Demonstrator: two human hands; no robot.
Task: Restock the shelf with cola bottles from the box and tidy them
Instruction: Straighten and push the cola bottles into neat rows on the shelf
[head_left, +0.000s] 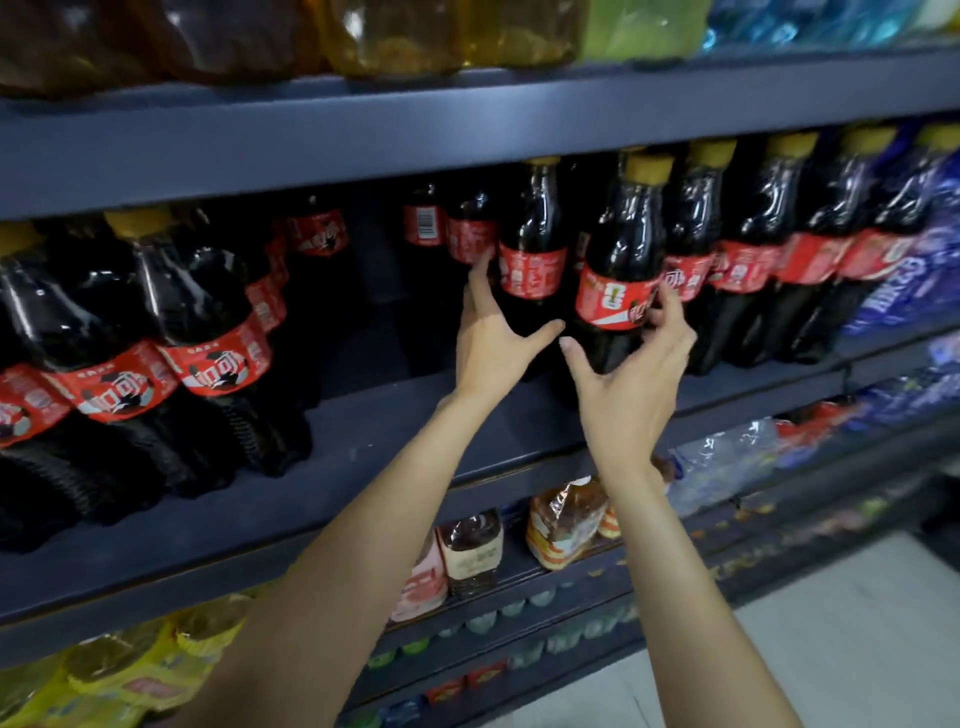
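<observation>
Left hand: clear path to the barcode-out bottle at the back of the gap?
Probably yes. The left hand is open beside the front cola bottle, and the shelf gap left of it leaves the way to the barcode bottle free.

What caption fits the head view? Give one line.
Both hands, left hand and right hand, straighten yellow-capped cola bottles on the shelf.

Cola bottles (618, 270) seen as clear glossy plastic, highlights caught on necks; red labels (532, 270) smooth, slightly shiny film. Caps (648, 167) seen as matt yellow plastic. Shelf (395, 410) finished in matt dark paint. Lower packs (566, 519) wrapped in crinkled glossy film.
</observation>
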